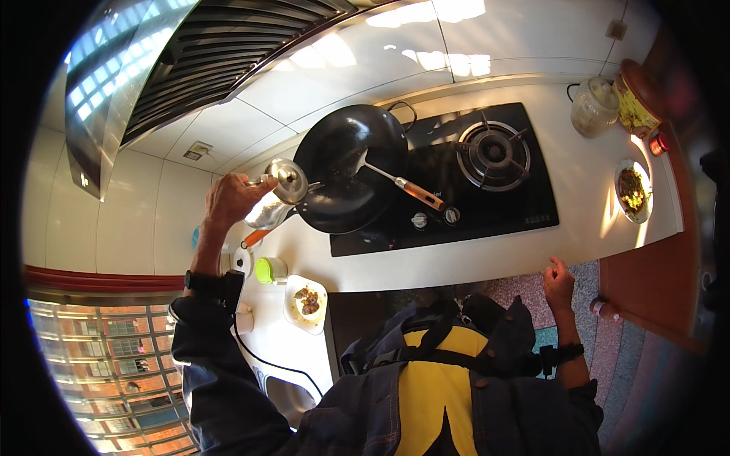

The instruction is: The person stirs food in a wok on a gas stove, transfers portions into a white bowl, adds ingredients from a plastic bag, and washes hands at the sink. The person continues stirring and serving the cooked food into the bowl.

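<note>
Bearing pale lettering [437, 194], the stove [511, 210] sits near the held kettle [268, 211].

Glossy, smooth metal kettle [271, 207]

Kettle [266, 213]: bright polished silver on my feed, at ten o'clock from the centre.
Wok [334, 144]: I read deep black, at eleven; its handle [257, 237] is orange-brown.
Spatula [386, 175]: silver-grey metal, with a brown-orange grip, at one.
Hob [494, 214]: glossy black at two, its knobs [419, 220] silvery.
Counter [578, 247]: creamy white.
Jar lid [264, 270]: lime green, at eight.
Dish [321, 319]: white, at seven, with brown food.
Plate [643, 210]: white, at three; I pick out green and yellow food.
Floor [582, 292]: speckled pink, grey and teal bands, at four.
Shirt [433, 395]: plain yellow, at six, beneath a dark navy jacket [228, 387].
</note>
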Motion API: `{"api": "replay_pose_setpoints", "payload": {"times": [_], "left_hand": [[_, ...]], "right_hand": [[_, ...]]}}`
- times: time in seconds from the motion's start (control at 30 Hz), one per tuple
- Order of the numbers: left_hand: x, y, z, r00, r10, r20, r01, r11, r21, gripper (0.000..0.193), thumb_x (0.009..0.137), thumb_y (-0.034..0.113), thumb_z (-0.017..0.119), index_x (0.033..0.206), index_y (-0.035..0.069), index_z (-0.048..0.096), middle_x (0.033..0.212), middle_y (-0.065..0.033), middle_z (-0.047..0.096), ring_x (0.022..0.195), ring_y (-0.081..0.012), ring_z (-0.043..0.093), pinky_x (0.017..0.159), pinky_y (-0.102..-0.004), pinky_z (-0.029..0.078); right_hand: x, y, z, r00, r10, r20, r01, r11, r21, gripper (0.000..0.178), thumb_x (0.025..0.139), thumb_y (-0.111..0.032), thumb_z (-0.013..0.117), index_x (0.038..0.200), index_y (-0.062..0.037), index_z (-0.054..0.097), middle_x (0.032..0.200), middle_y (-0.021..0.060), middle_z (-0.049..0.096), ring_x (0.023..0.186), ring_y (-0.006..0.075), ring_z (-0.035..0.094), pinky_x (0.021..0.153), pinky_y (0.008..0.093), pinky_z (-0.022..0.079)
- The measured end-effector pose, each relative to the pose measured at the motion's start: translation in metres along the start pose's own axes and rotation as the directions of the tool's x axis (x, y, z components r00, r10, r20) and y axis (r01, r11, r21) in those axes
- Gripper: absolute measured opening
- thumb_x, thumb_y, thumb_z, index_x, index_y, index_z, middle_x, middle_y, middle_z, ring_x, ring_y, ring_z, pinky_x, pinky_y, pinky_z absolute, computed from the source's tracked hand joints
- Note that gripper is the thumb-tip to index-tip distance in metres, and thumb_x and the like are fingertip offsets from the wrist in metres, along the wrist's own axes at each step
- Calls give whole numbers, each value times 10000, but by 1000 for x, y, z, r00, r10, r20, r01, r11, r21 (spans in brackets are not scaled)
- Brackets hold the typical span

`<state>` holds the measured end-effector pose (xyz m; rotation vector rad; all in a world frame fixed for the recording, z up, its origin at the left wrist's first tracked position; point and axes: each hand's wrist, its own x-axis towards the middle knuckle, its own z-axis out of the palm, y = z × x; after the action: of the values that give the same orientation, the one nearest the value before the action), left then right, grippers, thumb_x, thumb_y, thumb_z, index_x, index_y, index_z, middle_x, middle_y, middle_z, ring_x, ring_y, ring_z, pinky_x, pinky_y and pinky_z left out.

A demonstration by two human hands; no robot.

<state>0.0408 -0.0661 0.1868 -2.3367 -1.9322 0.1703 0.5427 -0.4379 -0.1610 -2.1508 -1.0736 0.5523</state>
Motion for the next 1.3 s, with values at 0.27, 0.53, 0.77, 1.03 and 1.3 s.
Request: {"api": "replay_pose_setpoints", "payload": {"times": [0.27,0.53,0.77,1.03,1.3], "left_hand": [[1,47,5,997,32,-63,-17,974,226,546,725,584,762,760,39,734,748,-152,712,737,-302,711,728,-408,552],[7,69,0,995,47,-89,-15,941,337,514,739,575,756,769,62,744,747,-134,715,729,-285,709,723,-409,556],[15,56,11,979,-11,-201,60,969,240,627,749,676,687,798,54,751,768,-166,716,775,-321,711,752,-441,546],[-3,37,35,981,28,-192,-14,997,74,682,745,674,723,566,25,615,516,-153,572,462,-246,557,478,-390,441],[-45,15,50,820,-442,363,570,575,-587,623,806,694,670,677,90,590,518,48,365,418,-103,378,410,-282,307]], "right_hand": [[3,20,-4,997,-72,-12,72,997,-3,282,885,-86,580,1145,8,633,677,152,650,612,243,650,620,386,524],[11,42,-1,998,-62,-25,63,997,37,296,897,-76,571,1177,8,609,659,124,640,554,189,620,561,345,501],[15,53,1,999,-37,4,36,994,102,295,895,-58,574,1182,6,607,641,105,630,535,159,607,521,326,485],[31,39,-8,997,-56,59,47,988,146,294,901,-42,561,1187,4,609,684,82,640,531,121,587,506,281,482],[46,-18,-14,980,-10,196,-52,949,310,285,896,-23,543,1169,-1,625,749,67,646,534,96,564,511,245,486]]}}
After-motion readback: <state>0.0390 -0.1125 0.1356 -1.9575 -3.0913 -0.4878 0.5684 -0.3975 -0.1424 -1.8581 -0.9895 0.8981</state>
